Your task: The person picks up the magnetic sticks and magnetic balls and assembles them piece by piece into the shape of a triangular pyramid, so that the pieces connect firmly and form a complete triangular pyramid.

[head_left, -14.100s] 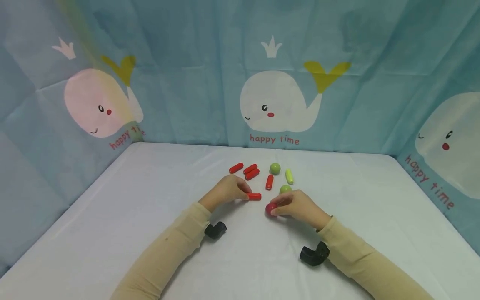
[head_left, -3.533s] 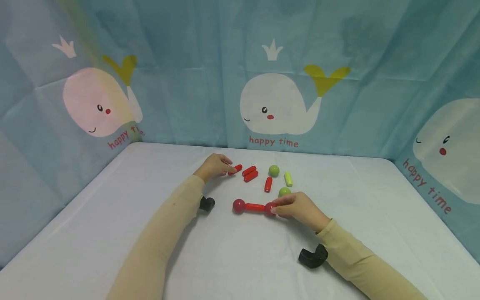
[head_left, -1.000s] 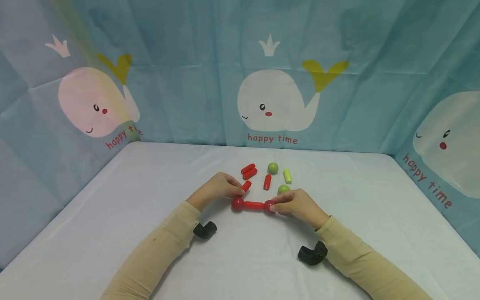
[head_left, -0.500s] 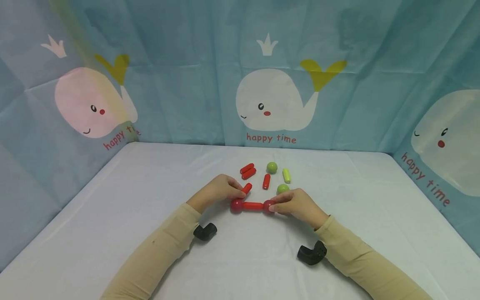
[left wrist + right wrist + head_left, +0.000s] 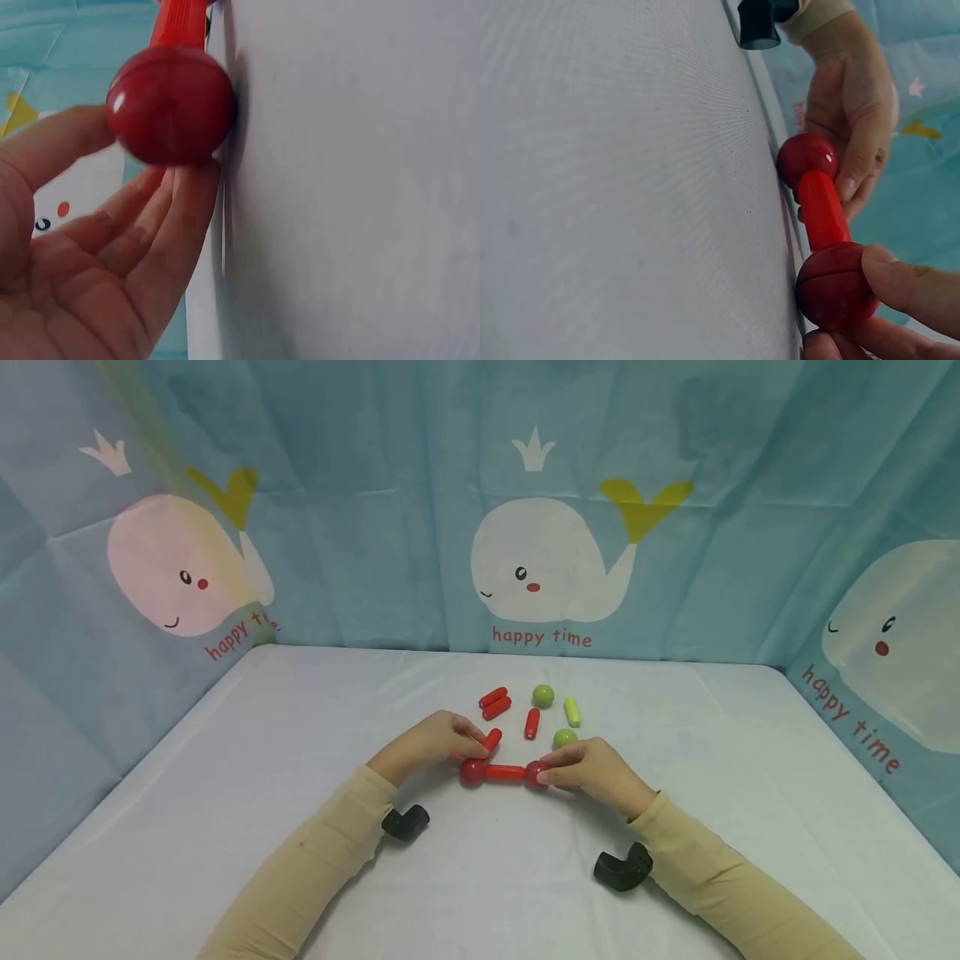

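In the head view, my left hand (image 5: 435,743) pinches a red rod (image 5: 492,740), its near end right behind the left red ball (image 5: 472,772). A second red rod (image 5: 505,773) joins that ball to the right red ball (image 5: 536,773), dumbbell-like, low at the white table. My right hand (image 5: 600,772) pinches the right ball between thumb and fingers. The left wrist view has a red ball (image 5: 172,105) in front of my left fingers, hiding their tips. Seen from the right wrist, the near ball (image 5: 836,289) lies between my right thumb and fingers.
Behind the hands lie two red rods (image 5: 495,702) side by side, a single red rod (image 5: 532,724), a yellow-green rod (image 5: 572,712) and two green balls (image 5: 543,696). Black curved pieces (image 5: 624,867) sit at both cuffs. A blue whale-print curtain (image 5: 360,568) borders the white table (image 5: 262,760).
The red rod and balls have become a joined dumbbell. My left hand has taken the far-left red rod and brought it to the left ball. My right hand stays at the right ball.
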### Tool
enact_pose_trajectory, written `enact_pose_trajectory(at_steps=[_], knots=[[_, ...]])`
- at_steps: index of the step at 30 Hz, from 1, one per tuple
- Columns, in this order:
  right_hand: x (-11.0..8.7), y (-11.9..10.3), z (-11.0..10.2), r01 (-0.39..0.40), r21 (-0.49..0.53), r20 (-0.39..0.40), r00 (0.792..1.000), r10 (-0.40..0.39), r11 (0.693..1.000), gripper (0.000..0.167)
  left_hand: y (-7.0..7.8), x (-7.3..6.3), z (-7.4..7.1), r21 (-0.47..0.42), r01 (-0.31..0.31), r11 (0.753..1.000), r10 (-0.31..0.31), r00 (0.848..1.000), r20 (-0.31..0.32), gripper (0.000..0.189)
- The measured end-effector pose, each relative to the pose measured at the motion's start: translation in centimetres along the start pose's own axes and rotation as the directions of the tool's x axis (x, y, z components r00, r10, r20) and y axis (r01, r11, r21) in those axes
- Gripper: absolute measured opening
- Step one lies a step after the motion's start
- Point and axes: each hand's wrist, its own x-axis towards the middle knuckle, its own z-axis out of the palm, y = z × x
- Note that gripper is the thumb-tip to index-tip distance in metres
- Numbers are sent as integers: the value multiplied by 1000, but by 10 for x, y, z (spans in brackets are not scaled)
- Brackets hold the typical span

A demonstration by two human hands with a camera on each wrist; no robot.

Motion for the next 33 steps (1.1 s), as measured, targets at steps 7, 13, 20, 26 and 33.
enact_pose_trajectory(at_steps=[7, 13, 20, 26, 33], knots=[[1, -1, 1, -5, -6, -2, 1000, 5, 1000, 29, -14, -4, -13, -67, -77, 995, 87, 984, 155, 47], [0, -2, 2, -3, -4, -6, 1000, 3, 1000, 29, -20, -6, -16, -107, -121, 987, 142, 967, 213, 53], [-1, -2, 2, -9, 2, -5, 1000, 9, 1000, 29, -20, -7, -16, -130, -119, 984, 144, 968, 207, 52], [-2, -4, 1, 8, -13, 5, 1000, -8, 1000, 31, -19, -9, -16, -134, -113, 985, 139, 969, 207, 52], [-3, -11, -8, 20, 41, -113, 993, -15, 999, 39, -17, -9, -16, -126, -125, 984, 149, 967, 208, 51]])
